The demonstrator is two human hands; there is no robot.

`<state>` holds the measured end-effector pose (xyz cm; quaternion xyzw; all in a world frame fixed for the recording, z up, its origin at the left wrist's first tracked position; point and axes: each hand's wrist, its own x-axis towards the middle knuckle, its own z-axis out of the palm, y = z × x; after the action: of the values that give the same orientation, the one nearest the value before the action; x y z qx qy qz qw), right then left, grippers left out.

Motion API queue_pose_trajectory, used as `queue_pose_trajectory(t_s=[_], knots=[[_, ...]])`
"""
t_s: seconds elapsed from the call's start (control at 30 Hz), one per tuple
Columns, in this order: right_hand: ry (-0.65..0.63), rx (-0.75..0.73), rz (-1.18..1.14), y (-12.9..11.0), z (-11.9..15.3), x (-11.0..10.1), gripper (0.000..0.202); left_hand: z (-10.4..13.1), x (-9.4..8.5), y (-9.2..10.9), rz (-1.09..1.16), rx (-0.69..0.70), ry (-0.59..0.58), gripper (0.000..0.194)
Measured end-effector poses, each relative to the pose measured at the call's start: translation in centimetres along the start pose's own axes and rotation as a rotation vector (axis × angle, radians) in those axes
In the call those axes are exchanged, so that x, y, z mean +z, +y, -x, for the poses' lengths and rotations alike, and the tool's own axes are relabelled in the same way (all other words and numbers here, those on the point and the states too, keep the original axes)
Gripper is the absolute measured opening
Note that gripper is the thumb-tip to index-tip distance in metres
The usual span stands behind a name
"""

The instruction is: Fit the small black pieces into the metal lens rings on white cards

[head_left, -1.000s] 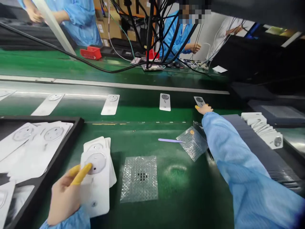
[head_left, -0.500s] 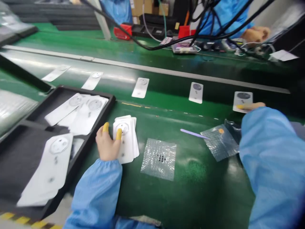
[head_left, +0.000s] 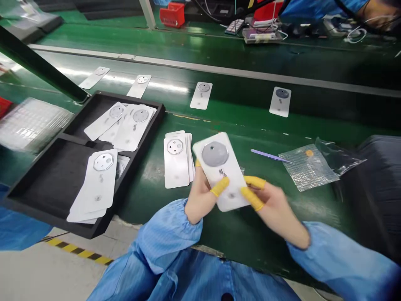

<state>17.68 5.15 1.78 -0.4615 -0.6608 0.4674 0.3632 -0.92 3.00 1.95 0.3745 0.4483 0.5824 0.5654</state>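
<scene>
Between my two hands is a white rectangular panel [head_left: 233, 184] with a grey disc near its top end, tilted in front of me. My left hand [head_left: 203, 192] grips its left edge, the yellow-capped thumb lying on the face. At the lower right edge, my right hand [head_left: 266, 200] pinches it with yellow-capped fingers. To the left lies a small stack of similar white panels [head_left: 176, 167]. A bubble-wrap sheet is mostly hidden behind the held panel. Right of it lie purple tweezers [head_left: 269, 156] and a clear bubble bag [head_left: 308, 169] with an orange spot.
A black divided tray [head_left: 40, 179] on the left holds several white panels [head_left: 100, 179]. Along the belt [head_left: 238, 100] lie more single panels [head_left: 280, 101]. A dark ridged stack [head_left: 380, 179] stands at the right edge. A slanted green post [head_left: 44, 67] crosses the upper left.
My right hand has brought a panel from the belt's right end to in front of me. My left hand has left the stack and now grips that panel too. The view has shifted.
</scene>
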Motion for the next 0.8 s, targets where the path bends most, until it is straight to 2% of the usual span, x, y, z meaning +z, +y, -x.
queue_pose_trajectory(t_s=[0.03,0.1,0.17,0.23,0.3,0.37,0.43,0.5,0.57,0.63,0.67,0.73,0.8], knots=[[-0.067,-0.055,0.097,0.2,1.1,1.6,0.036,0.1,-0.6,0.2,-0.022,0.042,0.087,0.101],[-0.132,-0.192,0.33,1.3,2.3,3.0,0.043,0.5,-2.9,0.9,-0.148,0.156,0.301,0.1],[-0.134,-0.332,0.488,3.0,2.6,2.9,0.035,1.2,-5.7,1.9,-0.303,0.14,0.423,0.078],[-0.13,-0.44,0.514,4.5,2.7,2.1,0.032,2.4,-7.6,2.7,-0.43,-0.038,0.398,0.046],[-0.054,-0.474,0.473,5.1,2.9,1.2,0.036,3.6,-8.1,2.9,-0.541,-0.214,0.292,0.036],[0.085,-0.444,0.426,4.5,3.3,0.5,0.04,4.3,-7.1,2.6,-0.609,-0.285,0.171,0.041],[0.17,-0.441,0.412,3.3,3.9,-0.2,0.043,4.4,-5.3,1.9,-0.548,-0.321,0.028,0.052],[0.1,-0.496,0.45,2.1,4.4,-1.0,0.05,3.9,-3.4,1.2,-0.364,-0.365,-0.126,0.061],[-0.091,-0.546,0.531,1.0,4.7,-2.0,0.054,3.2,-1.8,0.5,-0.18,-0.43,-0.215,0.061],[-0.235,-0.512,0.589,0.1,4.7,-2.8,0.053,2.7,-0.8,0.0,-0.083,-0.473,-0.192,0.051],[-0.252,-0.476,0.587,-0.3,4.6,-3.1,0.051,2.6,-0.4,-0.3,-0.07,-0.477,-0.16,0.047],[-0.161,-0.421,0.532,-1.0,4.4,-2.9,0.044,2.7,0.0,-0.7,-0.082,-0.445,-0.115,0.041],[-0.031,-0.412,0.464,-1.3,4.1,-2.0,0.033,3.1,0.3,-1.0,-0.108,-0.407,-0.125,0.039]])
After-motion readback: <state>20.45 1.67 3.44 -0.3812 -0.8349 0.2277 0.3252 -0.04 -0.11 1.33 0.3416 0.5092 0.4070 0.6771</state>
